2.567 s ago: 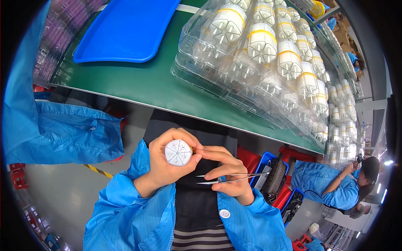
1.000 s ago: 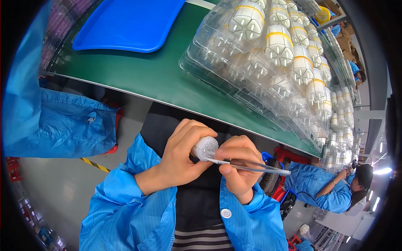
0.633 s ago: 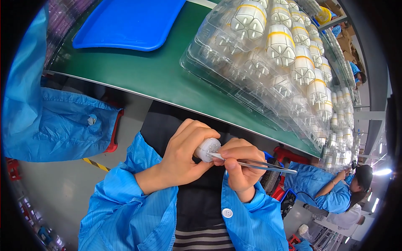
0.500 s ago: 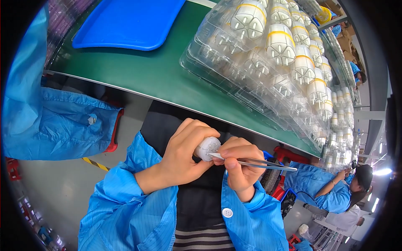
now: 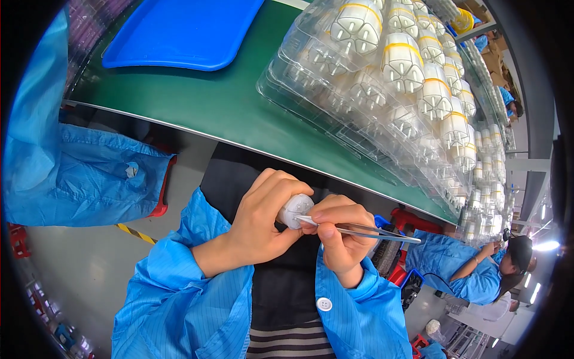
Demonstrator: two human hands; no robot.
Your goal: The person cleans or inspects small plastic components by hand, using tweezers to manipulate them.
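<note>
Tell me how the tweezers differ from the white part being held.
The tweezers are slender and silvery; the white part is thick and rounded. The right hand pinches the tweezers, while the left hand wraps around the white part. Both are held close together.

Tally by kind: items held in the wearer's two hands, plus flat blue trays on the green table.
White cylinder, in the left hand: 1
Tweezers, in the right hand: 1
Blue tray: 1
Total: 3
</note>
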